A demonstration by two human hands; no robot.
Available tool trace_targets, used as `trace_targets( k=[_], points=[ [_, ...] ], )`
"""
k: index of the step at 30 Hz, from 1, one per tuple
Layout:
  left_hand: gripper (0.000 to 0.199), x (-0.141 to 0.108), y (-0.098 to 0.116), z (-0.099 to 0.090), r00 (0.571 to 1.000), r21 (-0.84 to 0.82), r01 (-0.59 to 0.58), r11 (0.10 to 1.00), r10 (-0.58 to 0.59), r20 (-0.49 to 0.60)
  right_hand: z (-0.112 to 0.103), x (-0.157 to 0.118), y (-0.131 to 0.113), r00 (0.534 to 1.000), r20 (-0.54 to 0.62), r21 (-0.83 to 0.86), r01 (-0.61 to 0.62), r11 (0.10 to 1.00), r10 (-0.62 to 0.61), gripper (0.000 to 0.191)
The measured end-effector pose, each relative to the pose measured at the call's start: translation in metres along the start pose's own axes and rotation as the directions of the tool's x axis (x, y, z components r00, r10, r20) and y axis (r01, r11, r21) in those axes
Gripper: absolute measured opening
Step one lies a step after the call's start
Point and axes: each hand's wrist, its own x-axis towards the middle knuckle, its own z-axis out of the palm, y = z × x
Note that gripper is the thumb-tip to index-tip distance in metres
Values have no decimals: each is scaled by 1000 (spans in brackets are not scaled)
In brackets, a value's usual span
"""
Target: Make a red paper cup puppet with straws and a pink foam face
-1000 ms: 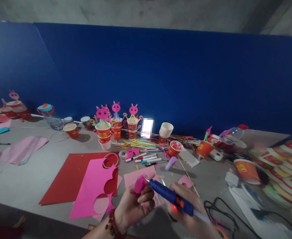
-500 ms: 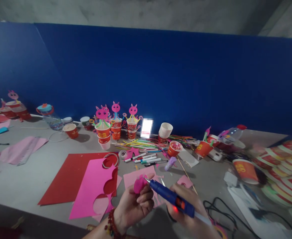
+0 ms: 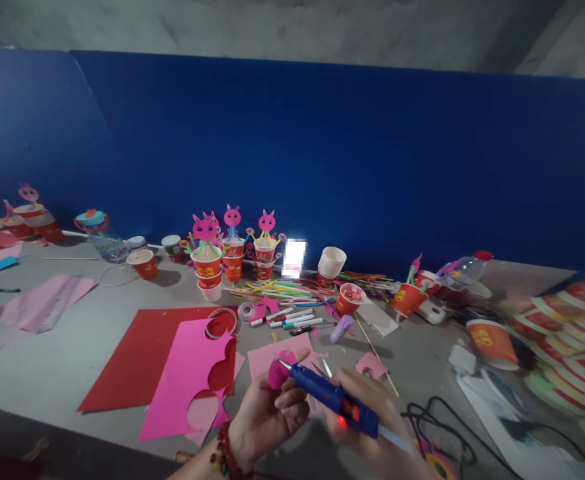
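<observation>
My left hand pinches a small magenta paper cutout between thumb and fingers. In my right hand is a blue glue gun, its red light glowing and a translucent glue stick coming out of the back. The metal nozzle points left and lies over the cutout; whether it touches the paper I cannot tell. Beneath my hands lies a pale pink sheet. To their left a bright pink sheet with round holes cut out rests on a red sheet.
Cup figures with pink heads stand by the blue wall. Markers, coloured sticks and a glue stick tube lie beyond my hands. Stacked paper cups, a black cable and a white power strip occupy the right side.
My right hand has brought the glue gun a little to the left, so its nozzle now reaches farther over the cutout. My left hand stays nearly still.
</observation>
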Motion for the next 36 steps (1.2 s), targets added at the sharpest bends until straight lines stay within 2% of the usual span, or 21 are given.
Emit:
trace_targets(
  k=[4, 9, 17, 22, 27, 31, 33, 35, 36],
  points=[
    [36, -2, 0, 0, 1000, -3, -1, 1000, 1, 7, 1, 0, 2, 998, -21, -19, 57, 998, -58, 21],
    [28, -1, 1, 2, 1000, 27, -8, 1000, 9, -30, -1, -1, 1, 999, 17, -36, 32, 999, -31, 21],
    [34, -1, 0, 2, 997, -86, 44, 995, -38, 65, 0, -1, 2, 999, -6, -25, 34, 999, -34, 19],
    [39, 1, 0, 2, 996, -87, 39, 995, -32, 77, -2, -2, 2, 999, 29, -18, 24, 1000, -23, 15],
    [47, 2, 0, 4, 998, -24, -3, 1000, 4, 62, -2, -4, -2, 994, 105, -16, -28, 999, 29, 21],
    [49, 1, -1, 4, 998, 17, -21, 1000, 20, 64, -5, -5, -5, 987, 151, 76, -72, 995, 60, 11],
    [42, 0, 0, 5, 997, 7, -33, 999, 33, 65, -8, -8, 0, 994, 76, 115, -83, 990, 74, 6],
    [33, -1, 2, 5, 996, -8, -49, 999, 49, 69, -13, -15, 13, 986, -108, 146, -107, 983, 123, 8],
    [29, -1, 3, 5, 996, -7, -57, 998, 58, 67, -16, -18, 22, 963, -214, 167, -128, 978, 163, 16]
  ],
)
